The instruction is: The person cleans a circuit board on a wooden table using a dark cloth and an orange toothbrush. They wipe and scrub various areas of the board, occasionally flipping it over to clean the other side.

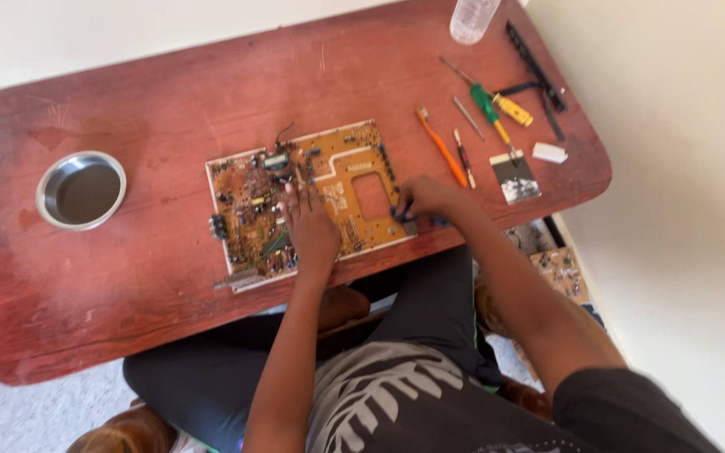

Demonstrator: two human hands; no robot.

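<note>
A tan circuit board (341, 180) with many small parts and a square cut-out lies flat on the reddish wooden table (153, 101). My left hand (310, 228) rests palm-down on the board's middle, fingers spread over the components. At the board's near right corner, my right hand (426, 199) pinches a small dark blue-handled tool (404, 211) whose tip touches the board edge. My legs in dark trousers show below the table edge.
A steel bowl (81, 190) sits at the table's left. Right of the board lie an orange toothbrush (442, 148), a green-and-yellow screwdriver (497, 107), thin probes, a small packet (514, 177), a white block (549, 152), a black strip (537, 67) and a clear bottle (472, 18). Another circuit board (562, 270) lies on the floor.
</note>
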